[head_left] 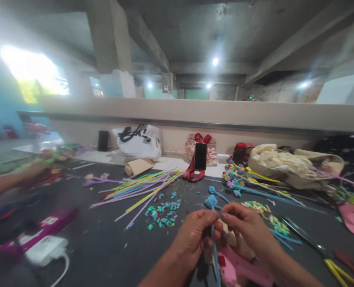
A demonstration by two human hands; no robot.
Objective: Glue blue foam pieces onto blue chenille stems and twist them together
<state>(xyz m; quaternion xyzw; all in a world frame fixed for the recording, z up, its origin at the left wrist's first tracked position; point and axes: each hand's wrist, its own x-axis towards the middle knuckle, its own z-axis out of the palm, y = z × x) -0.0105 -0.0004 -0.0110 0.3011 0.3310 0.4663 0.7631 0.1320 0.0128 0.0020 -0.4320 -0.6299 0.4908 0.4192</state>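
Note:
My left hand (190, 235) pinches the stem of a blue pipe-cleaner flower (211, 201) between thumb and forefinger. The flower's head points up and away from me, and its stem (215, 255) hangs down past my palm. Close beside it, my right hand (247, 225) has thumb and fingertips pressed together; whatever they hold is too small or hidden to name. Another blue pipe-cleaner flower (215, 192) lies just beyond my hands. Below them is a pink glue gun (239, 267), partly covered by my right hand and forearm.
Colourful pipe cleaners (147, 187) and cut pieces (165, 211) lie left of centre. Scissors (308, 235) with yellow handles lie right. A phone (200, 156) leans against a patterned bag. A purple power strip (42, 229) sits left, near another person's arm (9, 183).

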